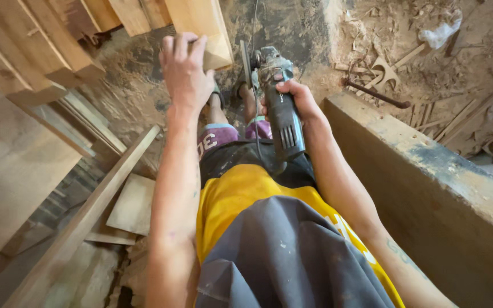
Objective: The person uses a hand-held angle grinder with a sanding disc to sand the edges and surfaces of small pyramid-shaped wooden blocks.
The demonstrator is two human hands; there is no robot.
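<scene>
Angle grinder (278, 102) being gripped in closed right hand (295, 100), disc far-left of hand. Wooden block (201, 28) being touched by spread left hand (185, 71).

The angle grinder (278, 102) is dark grey-black with a silvery head. The wooden block (203, 28) is pale tan. The shirt (246, 194) is yellow, the apron (286, 256) grey, the floor (292, 28) dusty brown.

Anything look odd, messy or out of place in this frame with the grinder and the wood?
Sawdust and wood offcuts litter the ground, with a crumpled white bag among them. The right hand grips an angle grinder while the left hand rests on a wooden block; the feet wear only sandals.
</scene>
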